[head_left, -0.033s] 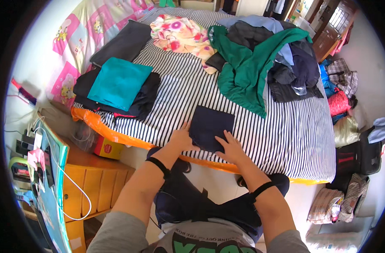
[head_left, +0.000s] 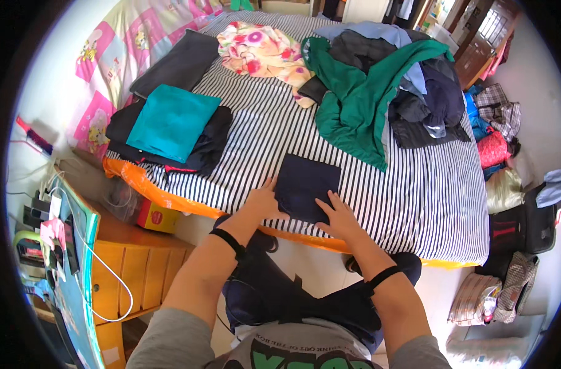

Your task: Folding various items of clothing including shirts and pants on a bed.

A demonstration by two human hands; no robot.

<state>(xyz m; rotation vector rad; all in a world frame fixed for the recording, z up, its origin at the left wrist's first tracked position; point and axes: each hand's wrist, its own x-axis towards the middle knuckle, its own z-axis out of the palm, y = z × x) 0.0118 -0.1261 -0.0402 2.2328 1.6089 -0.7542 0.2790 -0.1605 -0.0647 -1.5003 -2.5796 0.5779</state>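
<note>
A small dark navy garment [head_left: 306,184], folded into a rectangle, lies on the striped bed sheet [head_left: 428,184] near the bed's front edge. My left hand [head_left: 263,202] rests at its left edge, fingers spread and touching the cloth. On its lower right corner my right hand [head_left: 337,216] lies flat with the fingers apart. Neither hand lifts the garment. Both forearms carry black bands.
A heap of unfolded clothes with a green top [head_left: 360,104] fills the bed's far right. A teal folded garment [head_left: 170,123] tops a black stack at left, with a floral cloth [head_left: 262,52] behind. A wooden cabinet [head_left: 133,258] stands lower left; bags [head_left: 508,227] crowd the floor at right.
</note>
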